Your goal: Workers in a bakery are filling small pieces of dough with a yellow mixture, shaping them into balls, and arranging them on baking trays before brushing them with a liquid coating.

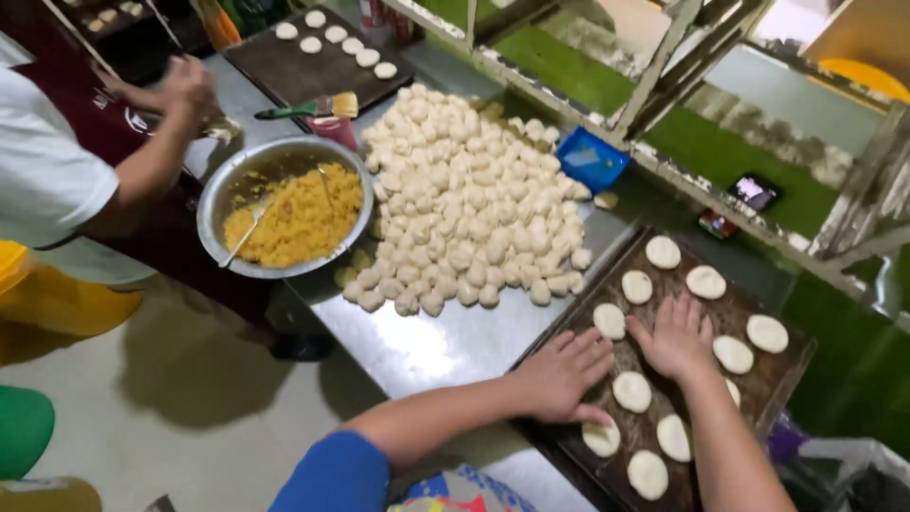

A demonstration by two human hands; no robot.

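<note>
Tray [749, 393] corner beyond frame edge

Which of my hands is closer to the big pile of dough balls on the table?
Left. Your left hand lies at the near edge of the dark tray, just below the pile of dough balls. Your right hand rests farther onto the tray, among the flattened dough rounds.

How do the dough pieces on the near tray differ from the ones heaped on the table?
The pieces on the near tray are flattened discs; the heaped pieces are rounded lumps. The tray discs lie spaced apart in one layer; the heap is piled and touching. The left hand and right hand rest flat on the dark tray; nobody touches the heap. Both are pale, unbaked dough.
</note>
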